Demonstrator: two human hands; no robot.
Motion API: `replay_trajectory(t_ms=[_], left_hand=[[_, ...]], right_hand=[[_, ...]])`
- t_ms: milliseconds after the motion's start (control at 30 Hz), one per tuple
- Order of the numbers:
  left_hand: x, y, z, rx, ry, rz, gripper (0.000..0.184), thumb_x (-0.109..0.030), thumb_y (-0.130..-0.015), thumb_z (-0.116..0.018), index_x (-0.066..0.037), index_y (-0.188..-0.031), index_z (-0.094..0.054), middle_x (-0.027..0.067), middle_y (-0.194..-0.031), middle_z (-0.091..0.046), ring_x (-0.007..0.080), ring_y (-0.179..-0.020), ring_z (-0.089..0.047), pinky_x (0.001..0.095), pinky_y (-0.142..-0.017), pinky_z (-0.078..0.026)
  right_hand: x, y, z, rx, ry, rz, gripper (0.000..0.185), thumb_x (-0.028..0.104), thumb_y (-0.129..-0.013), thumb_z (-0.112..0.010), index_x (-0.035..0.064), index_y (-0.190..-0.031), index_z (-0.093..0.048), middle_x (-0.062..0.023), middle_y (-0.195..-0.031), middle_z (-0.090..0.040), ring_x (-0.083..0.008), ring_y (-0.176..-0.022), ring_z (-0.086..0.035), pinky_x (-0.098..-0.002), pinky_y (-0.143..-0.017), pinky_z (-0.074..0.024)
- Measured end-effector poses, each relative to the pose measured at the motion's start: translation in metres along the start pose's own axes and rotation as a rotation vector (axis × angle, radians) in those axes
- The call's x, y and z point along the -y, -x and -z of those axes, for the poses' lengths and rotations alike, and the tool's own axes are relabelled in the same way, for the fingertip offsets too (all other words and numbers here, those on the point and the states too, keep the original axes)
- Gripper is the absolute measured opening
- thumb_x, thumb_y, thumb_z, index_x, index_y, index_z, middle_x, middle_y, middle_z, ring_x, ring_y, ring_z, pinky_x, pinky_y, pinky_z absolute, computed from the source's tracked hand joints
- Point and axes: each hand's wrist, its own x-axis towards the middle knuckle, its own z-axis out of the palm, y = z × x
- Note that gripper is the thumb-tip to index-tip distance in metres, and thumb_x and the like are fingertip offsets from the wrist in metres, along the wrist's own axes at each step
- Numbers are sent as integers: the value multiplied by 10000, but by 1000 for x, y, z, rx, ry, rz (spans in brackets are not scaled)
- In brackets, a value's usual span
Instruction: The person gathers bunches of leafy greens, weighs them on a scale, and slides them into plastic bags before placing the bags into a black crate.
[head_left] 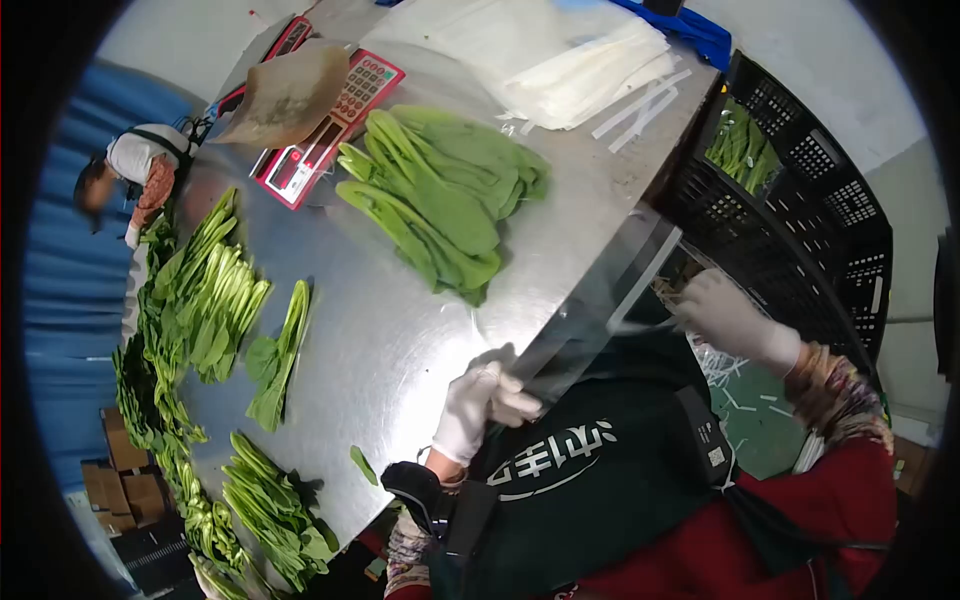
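Note:
My left hand [480, 405], in a white glove, is closed at the table's near edge, its fingers on the lower end of a clear plastic bag [575, 345]. The bag stretches toward my right hand [725, 315], also gloved and slightly blurred. A white strip [645, 280] runs along the bag's right edge. My right fingers are pinched on a pale strip end trailing from that edge; the exact grip is partly blurred. Beyond the bag, a bunch of leafy greens [450, 190] lies on the metal table [380, 340].
A red scale [365, 90] with a brownish tray stands behind the greens. More greens [215, 300] line the left side. Stacked clear bags [560, 60] lie at the back. Black crates [790, 200] stand at right, one with packed greens. A co-worker [150, 165] bends at far left.

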Motion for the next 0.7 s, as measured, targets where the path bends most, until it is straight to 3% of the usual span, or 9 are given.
replay_trajectory(t_ms=[33, 100, 200, 267, 367, 467, 567, 600, 700], left_hand=[[-2, 9, 9, 7, -46, -8, 397, -298, -991, -385, 46, -899, -560, 194, -739, -666, 250, -634, -668, 292, -538, -534], [17, 21, 52, 90, -21, -88, 386, -295, -979, -429, 41, -871, -585, 157, -700, -658, 204, -594, -646, 270, -530, -513], [34, 41, 93, -421, -57, -146, 329, -284, -955, -492, 13, -876, -609, 110, -726, -660, 146, -563, -598, 238, -546, -493], [23, 34, 77, -752, -488, -384, 258, -194, -876, -608, 0, -1047, -600, 142, -949, -657, 199, -804, -630, 296, -758, -503], [2, 20, 64, -894, -1352, -879, 471, -115, -780, -665, -10, -1215, -516, 180, -1163, -574, 300, -1075, -551, 409, -946, -417], [3, -1, 87, -606, -1696, -1051, 568, -92, -728, -672, -43, -1262, -483, 160, -1270, -505, 403, -1164, -466, 546, -988, -339], [-12, -11, 81, -376, -1643, -1214, 536, -61, -703, -687, -70, -1216, -531, 136, -1218, -562, 362, -1139, -517, 482, -971, -399], [-13, -15, 84, -399, -1778, -1222, 388, -112, -745, -677, -113, -1128, -614, 73, -1148, -611, 257, -1078, -567, 391, -918, -453], [-9, -23, 97, -257, -1300, -1139, 284, -152, -799, -677, -77, -1070, -641, 78, -952, -672, 214, -801, -653, 313, -737, -521]], right_hand=[[-20, 27, 3, 588, 327, -71, 340, 164, -780, -594, 192, -1119, -592, -40, -1000, -603, -229, -941, -557, -379, -819, -424], [-148, 247, -131, 344, 240, -419, 393, 145, -761, -557, 181, -1152, -587, -125, -1025, -591, -255, -1016, -564, -365, -768, -455], [-105, 117, -46, 1065, 331, -734, 415, 201, -785, -588, 128, -1193, -567, -86, -1104, -614, -227, -1041, -571, -355, -822, -471], [-75, 48, -22, 90, 155, -396, 380, 128, -768, -606, 22, -1130, -555, -126, -1083, -599, -282, -1005, -578, -390, -822, -471], [-50, -48, -12, -343, -48, -78, 453, 37, -747, -581, -12, -1192, -515, -156, -1195, -543, -314, -1151, -500, -398, -946, -417], [-41, -102, 0, -395, 42, 110, 437, 32, -772, -576, -33, -1200, -523, -171, -1255, -521, -312, -1207, -468, -390, -972, -403], [-58, -135, -11, -412, -55, 345, 431, 92, -819, -544, 10, -1241, -515, -126, -1289, -509, -267, -1209, -471, -368, -976, -396], [-60, -141, -11, -373, -61, 399, 395, 102, -834, -533, 39, -1223, -544, -102, -1248, -551, -246, -1175, -506, -361, -952, -413], [-65, -152, -36, -268, -89, 496, 331, 112, -831, -534, 57, -1154, -583, -73, -1193, -589, -231, -1127, -536, -343, -913, -432]])
